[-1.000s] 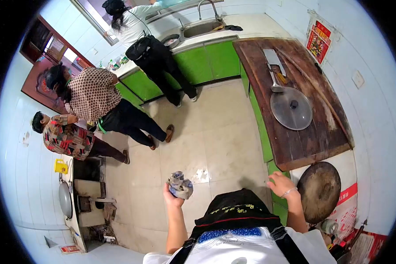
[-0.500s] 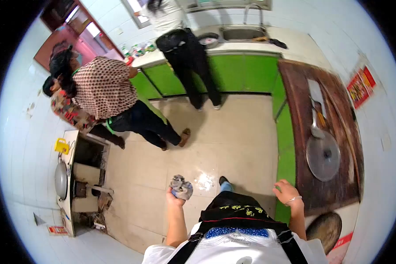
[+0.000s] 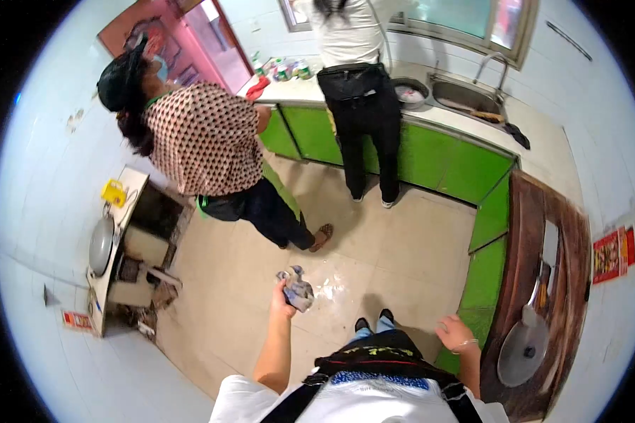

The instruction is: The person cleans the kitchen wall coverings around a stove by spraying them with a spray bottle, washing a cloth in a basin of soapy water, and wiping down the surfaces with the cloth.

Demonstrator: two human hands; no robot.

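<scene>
Head view: crumpled cloth (image 3: 300,293) in left hand (image 3: 281,304), above floor (image 3: 222,282).
Left hand clamped round the grey-blue cloth; right hand (image 3: 456,333) well apart, loosely open, near green cabinets (image 3: 485,278). Yellow characters on black apron (image 3: 374,361), print on red-and-yellow poster (image 3: 606,256): too small to read.

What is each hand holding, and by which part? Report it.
The left hand grips a crumpled grey-and-blue cloth by its bunched edge, on the picture's left side. The right hand holds nothing visible.

the left hand (image 3: 282,302) grips, held forward, the right hand (image 3: 457,334) loosely bent.
</scene>
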